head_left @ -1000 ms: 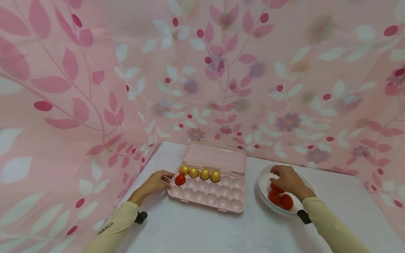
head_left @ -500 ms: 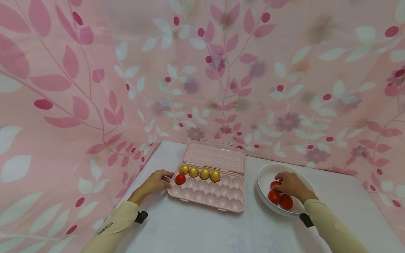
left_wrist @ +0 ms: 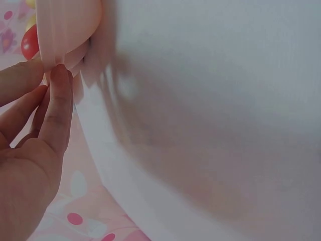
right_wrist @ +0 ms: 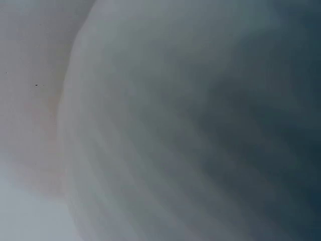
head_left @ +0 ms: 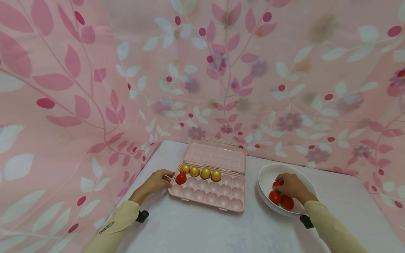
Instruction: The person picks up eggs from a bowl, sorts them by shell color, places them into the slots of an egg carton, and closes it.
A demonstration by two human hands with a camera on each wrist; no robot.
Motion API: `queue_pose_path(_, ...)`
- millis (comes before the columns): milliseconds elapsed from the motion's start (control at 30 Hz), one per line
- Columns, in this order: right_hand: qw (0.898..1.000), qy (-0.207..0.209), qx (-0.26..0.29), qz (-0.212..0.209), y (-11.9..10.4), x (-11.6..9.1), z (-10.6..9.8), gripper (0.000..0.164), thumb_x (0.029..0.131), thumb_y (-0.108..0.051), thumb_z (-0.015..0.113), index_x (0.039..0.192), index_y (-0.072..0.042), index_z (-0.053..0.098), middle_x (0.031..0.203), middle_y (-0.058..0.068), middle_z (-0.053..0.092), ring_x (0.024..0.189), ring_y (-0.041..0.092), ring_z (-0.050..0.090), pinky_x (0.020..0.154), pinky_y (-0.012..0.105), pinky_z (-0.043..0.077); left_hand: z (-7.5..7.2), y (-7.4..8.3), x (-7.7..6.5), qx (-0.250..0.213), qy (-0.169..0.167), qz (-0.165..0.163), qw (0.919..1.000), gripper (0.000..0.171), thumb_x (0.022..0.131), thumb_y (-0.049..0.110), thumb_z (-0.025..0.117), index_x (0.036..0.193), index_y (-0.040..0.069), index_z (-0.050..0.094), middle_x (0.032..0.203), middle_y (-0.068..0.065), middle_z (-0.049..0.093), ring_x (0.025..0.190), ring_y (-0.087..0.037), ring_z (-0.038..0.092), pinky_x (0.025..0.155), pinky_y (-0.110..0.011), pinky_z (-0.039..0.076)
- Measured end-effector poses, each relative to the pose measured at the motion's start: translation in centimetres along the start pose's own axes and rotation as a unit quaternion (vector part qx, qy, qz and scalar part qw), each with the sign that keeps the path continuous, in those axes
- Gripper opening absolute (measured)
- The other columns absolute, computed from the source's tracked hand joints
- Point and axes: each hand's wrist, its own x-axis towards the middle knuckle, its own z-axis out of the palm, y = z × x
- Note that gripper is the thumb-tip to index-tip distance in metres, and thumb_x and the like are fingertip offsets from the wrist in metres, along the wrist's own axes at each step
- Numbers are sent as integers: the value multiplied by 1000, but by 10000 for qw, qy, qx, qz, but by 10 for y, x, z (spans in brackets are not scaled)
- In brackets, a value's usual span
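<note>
A pink plastic egg box (head_left: 207, 189) lies with its lid (head_left: 215, 156) folded back. Several gold eggs (head_left: 205, 173) sit in its back row; one red egg (head_left: 181, 178) is in the left pocket of the middle row. My left hand (head_left: 156, 181) pinches the box's left rim; thumb and fingers (left_wrist: 59, 100) meet there in the left wrist view. Inside a white bowl (head_left: 265, 175), my right hand (head_left: 292, 186) grips a red egg (head_left: 277, 183) partly hidden by its fingers. Two more red eggs (head_left: 275, 197) lie just below that hand.
The white-covered table (head_left: 196, 228) meets a pink floral cloth (head_left: 202, 88) hanging behind and at the left. Only the blurred outer wall of the bowl (right_wrist: 130, 140) fills most of the right wrist view.
My right hand has lowered into the bowl and its fingers have closed on the farthest red egg. The left hand and egg box have stayed put.
</note>
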Motion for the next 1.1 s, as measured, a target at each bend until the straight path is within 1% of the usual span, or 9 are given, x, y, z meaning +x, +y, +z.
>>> queue_pose_path(133,10000,-12,-58,38,1,-1,-1,42,82,-21,78,113,3,65,94,10,65,77,22,59,67,40,58,0,-1,0,56,-14,55,10000,46,78,-5,74,123,3,66,111,-6,66,92,-19,62,82,-35,56)
queue_pose_path(267,10000,25,-66,54,1,-1,-2,42,81,-21,79,114,2,65,94,10,65,77,23,59,67,40,58,0,0,-1,79,16,23,10000,46,78,-5,75,122,4,67,110,-5,66,91,-19,62,82,-35,56)
queue_pose_path(467,9998,1,-166,-86,-2,0,-7,40,82,-20,78,113,3,65,96,11,65,79,23,58,69,41,58,0,2,-2,106,49,-47,9999,47,77,-4,76,123,4,67,109,-4,66,91,-19,62,82,-35,56)
queue_pose_path(600,9995,66,-234,-185,-6,1,-9,39,82,-20,78,112,2,65,97,11,66,81,23,58,72,41,58,0,3,-2,124,51,-85,9999,47,77,-4,76,123,5,67,109,-4,66,91,-19,62,82,-34,56)
queue_pose_path(733,9988,173,-314,-334,-16,3,-13,39,82,-22,78,111,1,66,97,10,66,83,23,58,76,42,56,-1,3,-2,105,53,-123,9999,47,78,-4,76,123,6,67,109,-4,66,91,-18,62,82,-34,56)
queue_pose_path(833,9985,230,-287,-407,-25,4,-15,38,83,-23,76,111,1,66,95,9,66,81,22,58,76,42,56,-1,3,-2,107,36,-132,9998,47,78,-3,76,123,6,67,109,-4,65,91,-19,61,82,-34,56)
queue_pose_path(900,9975,342,-332,-518,-32,5,-16,36,84,-23,75,110,0,66,93,7,66,80,21,58,76,42,56,0,2,-2,129,27,-112,9999,46,79,-3,75,123,6,67,110,-4,65,91,-19,61,82,-34,56)
queue_pose_path(1000,9950,563,-269,-786,-44,6,-19,33,86,-21,73,110,0,65,91,7,66,79,21,59,75,42,57,0,2,-1,117,39,-98,9999,46,79,-3,75,123,6,67,110,-3,66,92,-18,61,82,-34,55)
queue_pose_path(1100,9908,817,-121,-1074,-58,7,-19,32,87,-17,72,114,-1,65,96,9,66,83,24,61,74,41,58,0,3,-1,84,78,-68,9999,47,78,-4,75,123,6,67,110,-3,66,92,-18,62,82,-35,56)
